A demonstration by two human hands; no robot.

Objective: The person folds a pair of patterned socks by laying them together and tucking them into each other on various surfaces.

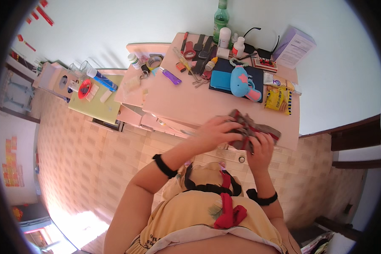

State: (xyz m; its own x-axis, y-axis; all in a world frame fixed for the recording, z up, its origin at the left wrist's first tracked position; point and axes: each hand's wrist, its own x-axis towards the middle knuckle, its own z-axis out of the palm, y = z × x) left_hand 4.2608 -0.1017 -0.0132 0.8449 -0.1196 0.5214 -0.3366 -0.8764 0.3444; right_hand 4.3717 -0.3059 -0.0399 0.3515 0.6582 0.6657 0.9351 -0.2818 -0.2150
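Observation:
A bunched plaid cloth [264, 130], grey-brown with dark red bands, is held above the front right edge of the pink desk [190, 101]. My left hand [220, 131] curls its fingers over the cloth's left side. From the near side my right hand [261, 150] grips the lower part, fingers bent into the folds. Some of the cloth is covered by my fingers, and its full shape cannot be made out. Beyond the hands lie a yellow snack packet [278, 100] and a blue case with a pink star [241, 82].
At the desk's back stand a green bottle [220, 23], a white bottle [238, 46] and a purple-white box [294, 46]. A purple-handled cutter [170, 77], watches [205, 48] and several small items lie left of the blue case. A lower green-topped table [95, 106] stands further left.

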